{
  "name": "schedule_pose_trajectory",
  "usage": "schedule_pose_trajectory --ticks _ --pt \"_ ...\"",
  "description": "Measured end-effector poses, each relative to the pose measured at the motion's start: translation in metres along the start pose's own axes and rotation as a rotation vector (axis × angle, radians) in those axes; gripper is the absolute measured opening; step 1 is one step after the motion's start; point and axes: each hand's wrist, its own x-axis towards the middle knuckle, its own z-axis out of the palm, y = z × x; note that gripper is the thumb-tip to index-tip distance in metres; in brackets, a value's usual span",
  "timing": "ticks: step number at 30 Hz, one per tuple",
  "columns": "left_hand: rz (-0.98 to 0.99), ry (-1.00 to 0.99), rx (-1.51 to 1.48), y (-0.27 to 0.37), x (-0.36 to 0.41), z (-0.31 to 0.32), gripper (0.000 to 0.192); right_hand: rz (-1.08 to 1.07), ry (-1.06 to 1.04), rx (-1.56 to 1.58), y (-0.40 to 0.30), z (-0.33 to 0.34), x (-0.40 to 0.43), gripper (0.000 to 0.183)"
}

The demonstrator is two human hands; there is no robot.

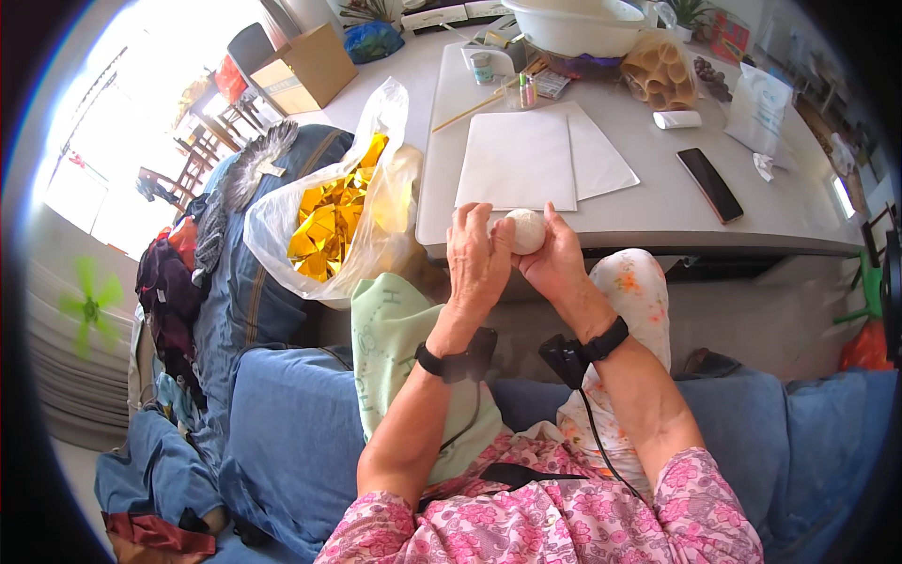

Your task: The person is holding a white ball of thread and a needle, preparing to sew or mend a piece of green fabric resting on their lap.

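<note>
A round off-white ball (527,231) sits between my two hands, just off the table's near edge. My right hand (557,247) cups it from the right and below. Against its left side rests the thumb of my left hand (479,247), whose other fingers are curled. What the ball is made of cannot be told. Beyond my hands, sheets of white paper (518,158) lie partly overlapping on the grey table (655,204). To the left stands an open clear plastic bag (275,240) with crumpled gold foil (328,225) inside. A pale green cloth (394,331) lies over my left leg.
A black smartphone (709,185), a white roll (677,119) and a white packet (761,113) lie at the right. Farther back are a white basin (578,28), bagged brown tubes (659,70), a small jar (482,68) and a thin stick (465,114).
</note>
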Motion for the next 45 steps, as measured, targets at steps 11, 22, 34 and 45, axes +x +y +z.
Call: schedule_pose_trajectory --ticks 11,22,34,45 --pt "-0.406 -0.07 -0.435 0.039 -0.006 -0.027 0.023 -0.009 0.022 0.147 0.0 -0.009 0.0 0.036" --pt "-0.54 0.056 -0.465 0.024 -0.039 -0.018 0.019 0.037 -0.038 0.098 -0.004 -0.014 0.002 0.049" --pt "-0.776 0.029 -0.879 -0.002 -0.042 -0.014 0.035 -0.003 -0.036 -0.094 0.006 -0.005 0.003 0.048" --pt "-0.967 -0.032 -1.256 -0.017 -0.035 -0.022 0.048 -0.1 -0.14 -0.575 0.035 0.008 -0.007 0.053"
